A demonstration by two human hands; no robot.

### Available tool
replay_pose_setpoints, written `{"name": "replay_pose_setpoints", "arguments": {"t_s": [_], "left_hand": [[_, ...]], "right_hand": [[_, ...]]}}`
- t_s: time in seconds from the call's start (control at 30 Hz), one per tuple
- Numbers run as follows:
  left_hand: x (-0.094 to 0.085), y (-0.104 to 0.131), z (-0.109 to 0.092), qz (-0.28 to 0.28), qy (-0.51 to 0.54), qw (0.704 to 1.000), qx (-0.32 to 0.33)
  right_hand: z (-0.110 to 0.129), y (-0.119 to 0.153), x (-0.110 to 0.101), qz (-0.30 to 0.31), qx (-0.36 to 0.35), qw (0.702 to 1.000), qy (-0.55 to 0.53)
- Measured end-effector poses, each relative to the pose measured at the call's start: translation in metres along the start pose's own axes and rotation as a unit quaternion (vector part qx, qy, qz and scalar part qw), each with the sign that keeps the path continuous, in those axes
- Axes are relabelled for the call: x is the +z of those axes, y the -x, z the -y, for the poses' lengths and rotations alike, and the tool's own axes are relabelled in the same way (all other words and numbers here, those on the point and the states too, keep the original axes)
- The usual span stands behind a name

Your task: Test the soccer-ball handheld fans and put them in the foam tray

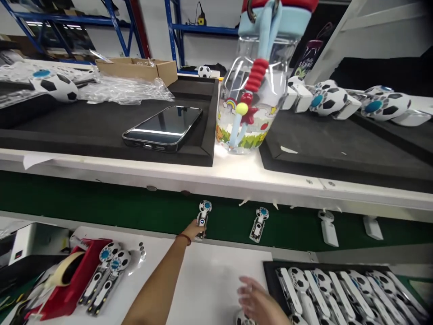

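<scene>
Stretched out to the green belt, my left hand (193, 229) is closed around the handle of a soccer-ball-headed device (204, 207). Its white round head has black patches and a blue centre, and parts show in its open handle. Another such device (259, 225) lies on the belt to the right. My right hand (254, 299), slightly blurred, hovers over the white worktop (216, 275) with fingers stretched out and apart. Below it, at the bottom edge, a ball-patterned head (242, 318) is partly hidden; whether the hand touches it I cannot tell.
Two open-handled devices (110, 275) lie beside a red tape dispenser (67, 284). A black tray (270, 271) at right holds several finished-looking devices. On the shelf above stand a phone (165, 126), a clear bottle (250, 99), plastic bags (125, 88) and a cardboard box (135, 67).
</scene>
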State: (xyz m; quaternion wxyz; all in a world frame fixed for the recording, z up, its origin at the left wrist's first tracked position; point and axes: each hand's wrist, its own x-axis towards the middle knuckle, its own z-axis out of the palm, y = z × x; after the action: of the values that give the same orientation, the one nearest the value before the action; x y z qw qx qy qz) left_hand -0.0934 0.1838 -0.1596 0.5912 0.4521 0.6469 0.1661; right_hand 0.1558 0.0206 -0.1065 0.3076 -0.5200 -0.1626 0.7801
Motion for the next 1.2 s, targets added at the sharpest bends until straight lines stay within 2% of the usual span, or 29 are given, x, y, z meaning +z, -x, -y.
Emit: {"name": "replay_pose_setpoints", "arguments": {"t_s": [0.1, 0.2, 0.3, 0.4, 0.5, 0.6, 0.67, 0.87, 1.03, 1.2], "left_hand": [[0.046, 0.063, -0.009, 0.033, 0.116, 0.991, 0.049], [0.076, 0.135, -0.021, 0.068, 0.196, 0.974, 0.091], [0.086, 0.193, -0.034, 0.097, 0.234, 0.960, 0.121], [0.087, 0.229, -0.041, 0.103, 0.250, 0.951, 0.149], [0.091, 0.256, -0.042, 0.134, 0.308, 0.928, 0.161], [0.098, 0.279, -0.040, 0.189, 0.375, 0.892, 0.169], [0.104, 0.293, -0.039, 0.208, 0.398, 0.878, 0.164], [0.114, 0.322, -0.037, 0.205, 0.423, 0.865, 0.172], [0.117, 0.336, -0.037, 0.204, 0.435, 0.861, 0.166], [0.118, 0.343, -0.034, 0.204, 0.426, 0.861, 0.187]], "right_hand": [[0.044, 0.016, 0.026, 0.002, -0.108, 0.985, 0.131], [0.080, 0.041, 0.051, 0.029, -0.178, 0.950, 0.254], [0.094, 0.065, 0.068, 0.054, -0.237, 0.905, 0.351], [0.090, 0.085, 0.079, 0.065, -0.289, 0.892, 0.340], [0.080, 0.107, 0.085, 0.058, -0.330, 0.889, 0.313], [0.071, 0.128, 0.088, 0.048, -0.371, 0.867, 0.329], [0.067, 0.140, 0.091, 0.044, -0.390, 0.854, 0.342], [0.054, 0.166, 0.099, 0.047, -0.432, 0.824, 0.365], [0.049, 0.179, 0.105, 0.055, -0.436, 0.827, 0.351], [0.045, 0.186, 0.108, 0.065, -0.443, 0.829, 0.335]]}}
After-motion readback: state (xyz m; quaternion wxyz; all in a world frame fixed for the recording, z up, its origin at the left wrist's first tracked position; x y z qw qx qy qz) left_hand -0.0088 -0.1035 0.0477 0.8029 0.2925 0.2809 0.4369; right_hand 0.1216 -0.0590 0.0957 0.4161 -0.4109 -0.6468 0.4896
